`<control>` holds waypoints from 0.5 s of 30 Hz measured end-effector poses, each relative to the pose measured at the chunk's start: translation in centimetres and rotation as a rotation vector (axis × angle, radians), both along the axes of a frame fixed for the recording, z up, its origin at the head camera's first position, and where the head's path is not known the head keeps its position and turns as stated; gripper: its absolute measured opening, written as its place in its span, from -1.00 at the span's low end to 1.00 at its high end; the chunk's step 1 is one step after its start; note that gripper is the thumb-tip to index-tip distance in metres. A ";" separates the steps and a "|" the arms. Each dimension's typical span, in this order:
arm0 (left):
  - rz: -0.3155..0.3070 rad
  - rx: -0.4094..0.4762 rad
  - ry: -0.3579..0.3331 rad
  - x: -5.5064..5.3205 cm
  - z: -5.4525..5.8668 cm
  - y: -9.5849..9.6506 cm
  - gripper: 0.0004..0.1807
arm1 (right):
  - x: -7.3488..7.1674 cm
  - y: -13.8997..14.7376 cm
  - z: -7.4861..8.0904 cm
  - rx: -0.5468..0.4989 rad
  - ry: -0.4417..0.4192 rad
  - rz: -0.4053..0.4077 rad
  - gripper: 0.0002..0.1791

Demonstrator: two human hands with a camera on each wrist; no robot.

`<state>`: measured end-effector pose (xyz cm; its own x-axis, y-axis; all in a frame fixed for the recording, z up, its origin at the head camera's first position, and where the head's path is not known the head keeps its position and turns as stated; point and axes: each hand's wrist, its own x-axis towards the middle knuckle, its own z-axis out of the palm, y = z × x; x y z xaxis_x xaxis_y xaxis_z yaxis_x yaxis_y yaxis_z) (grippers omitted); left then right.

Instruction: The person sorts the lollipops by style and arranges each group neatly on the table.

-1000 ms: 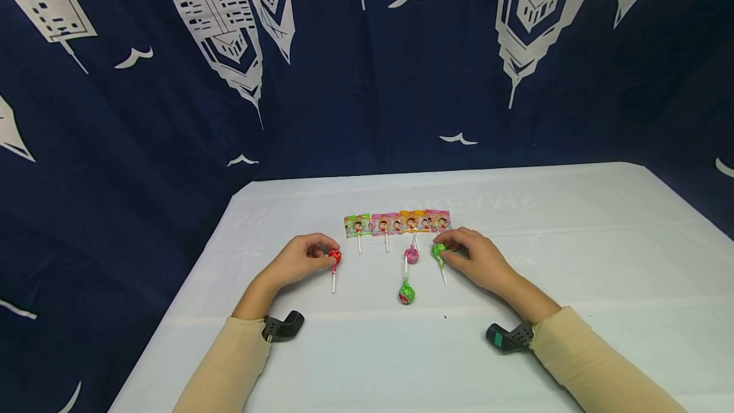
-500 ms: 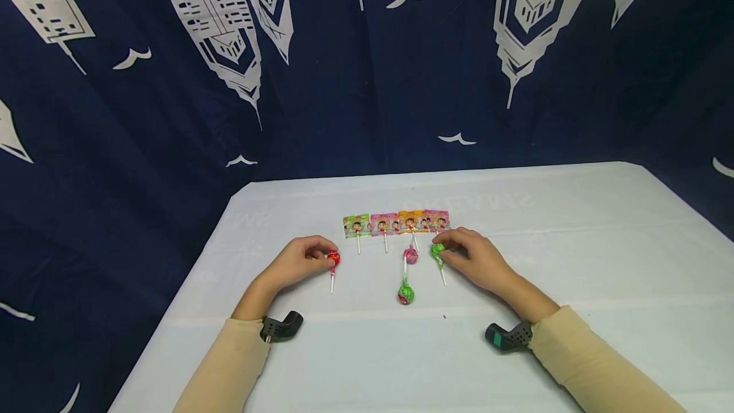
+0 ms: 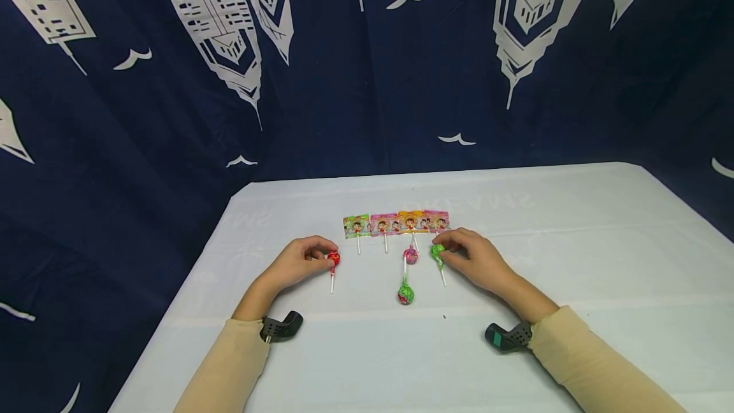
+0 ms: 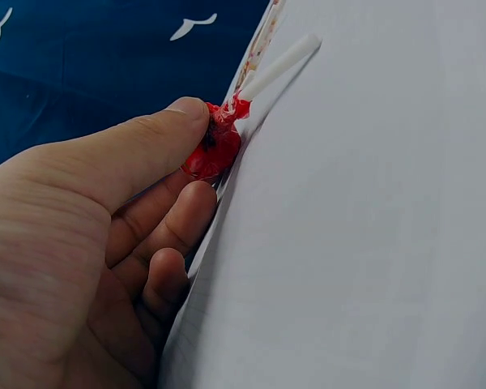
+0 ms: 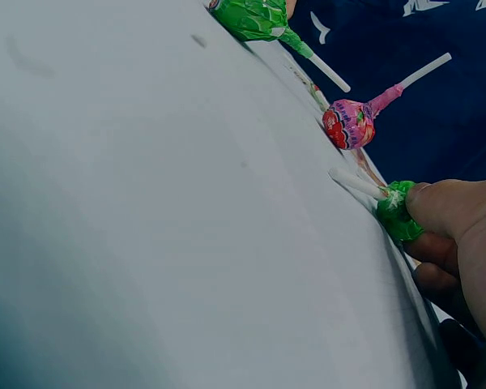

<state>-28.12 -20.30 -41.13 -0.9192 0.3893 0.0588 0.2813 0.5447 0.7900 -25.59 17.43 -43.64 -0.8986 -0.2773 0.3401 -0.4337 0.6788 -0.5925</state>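
My left hand (image 3: 302, 256) pinches a red lollipop (image 4: 214, 150) by its wrapped head, the white stick pointing toward me on the table. On the right, my right hand (image 3: 471, 257) grips a green lollipop (image 5: 395, 212) between thumb and fingers, its stick also toward me. Between the hands lie a pink lollipop (image 3: 410, 255) and another green lollipop (image 3: 406, 293), the green one nearer to me with its stick toward the pink head. Behind them runs a row of flat-wrapped lollipops (image 3: 385, 224) in green, pink and orange packets, sticks toward me.
Everything lies on a white-covered table (image 3: 367, 362). A dark blue curtain (image 3: 344, 94) with white building prints hangs behind its far edge. A tiny dark speck (image 3: 444, 317) shows on the cloth near the right wrist.
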 end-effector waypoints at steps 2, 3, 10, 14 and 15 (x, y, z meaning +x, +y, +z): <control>0.002 0.000 0.002 -0.5 -0.6 -0.2 -0.70 | -0.1 0.0 -0.1 -0.007 -0.008 0.002 -0.74; 0.003 0.000 0.006 -0.8 -1.1 -0.4 -0.70 | -0.1 0.0 -0.1 -0.010 -0.011 0.004 -0.74; -0.008 0.029 0.011 -1.3 -1.8 -0.9 -0.69 | -0.3 0.1 -0.2 -0.042 -0.039 0.011 -0.74; -0.018 0.038 0.010 -1.2 -1.6 -0.9 -0.70 | -0.2 0.0 -0.1 -0.065 -0.067 0.013 -0.75; -0.019 0.037 0.009 -1.2 -1.6 -0.9 -0.71 | -0.1 0.0 -0.1 -0.072 -0.075 0.013 -0.75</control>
